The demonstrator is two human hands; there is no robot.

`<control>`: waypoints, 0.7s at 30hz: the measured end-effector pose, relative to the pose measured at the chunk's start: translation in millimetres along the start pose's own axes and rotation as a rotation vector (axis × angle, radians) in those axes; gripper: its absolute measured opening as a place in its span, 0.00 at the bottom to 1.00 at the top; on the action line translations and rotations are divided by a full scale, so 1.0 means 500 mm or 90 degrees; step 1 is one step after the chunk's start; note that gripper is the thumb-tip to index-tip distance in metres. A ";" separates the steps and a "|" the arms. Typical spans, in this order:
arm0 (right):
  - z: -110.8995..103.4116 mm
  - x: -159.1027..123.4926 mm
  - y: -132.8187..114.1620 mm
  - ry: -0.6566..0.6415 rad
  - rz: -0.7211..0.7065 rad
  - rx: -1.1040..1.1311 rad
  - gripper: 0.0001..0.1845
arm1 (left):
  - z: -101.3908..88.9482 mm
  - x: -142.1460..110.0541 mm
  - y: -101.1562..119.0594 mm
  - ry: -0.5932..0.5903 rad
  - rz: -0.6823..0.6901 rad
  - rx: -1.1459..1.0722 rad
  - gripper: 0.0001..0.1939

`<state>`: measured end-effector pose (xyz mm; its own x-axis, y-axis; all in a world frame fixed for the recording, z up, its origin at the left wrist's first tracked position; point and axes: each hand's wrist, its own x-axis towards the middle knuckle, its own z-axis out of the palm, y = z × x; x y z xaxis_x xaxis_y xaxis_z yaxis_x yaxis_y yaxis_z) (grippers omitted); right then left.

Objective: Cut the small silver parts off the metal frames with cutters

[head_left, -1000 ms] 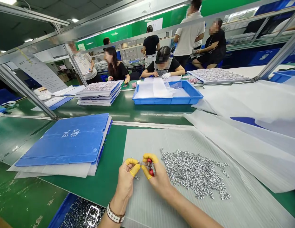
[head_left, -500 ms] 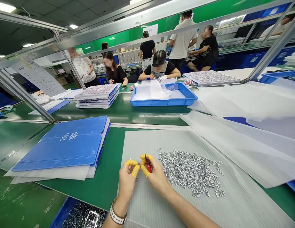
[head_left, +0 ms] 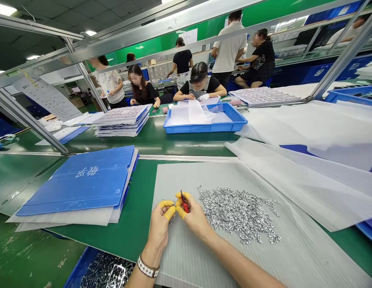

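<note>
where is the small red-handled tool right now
In the head view, the small red-handled tool is in the right hand, just left of the heap of shiny silver metal links on the thin whitish sheet.

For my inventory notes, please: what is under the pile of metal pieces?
The pile of metal pieces rests on a pale sheet; the area directly beneath is covered.

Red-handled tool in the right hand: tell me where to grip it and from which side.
Best gripped by its red handle, probably from the right, where the right hand has it. The dark tip points up and the red end sits nearest the palm. The left hand crowds the other side.
</note>
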<state>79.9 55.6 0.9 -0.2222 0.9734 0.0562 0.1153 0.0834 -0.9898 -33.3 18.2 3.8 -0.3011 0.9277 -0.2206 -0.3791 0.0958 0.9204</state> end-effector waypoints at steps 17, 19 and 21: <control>-0.137 0.011 -0.065 -0.246 -0.177 -0.667 0.12 | -0.021 0.022 -0.007 -0.036 0.153 0.211 0.09; -0.138 0.012 -0.064 -0.253 -0.179 -0.674 0.12 | -0.024 0.026 -0.011 -0.043 0.165 0.235 0.09; -0.140 0.012 -0.060 -0.256 -0.182 -0.682 0.13 | -0.027 0.029 -0.014 -0.050 0.178 0.252 0.08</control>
<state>142.9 73.8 40.2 -0.6384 0.7694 0.0235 0.7236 0.6102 -0.3227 -46.6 26.0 -10.1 -0.2710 0.9605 0.0637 0.0735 -0.0453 0.9963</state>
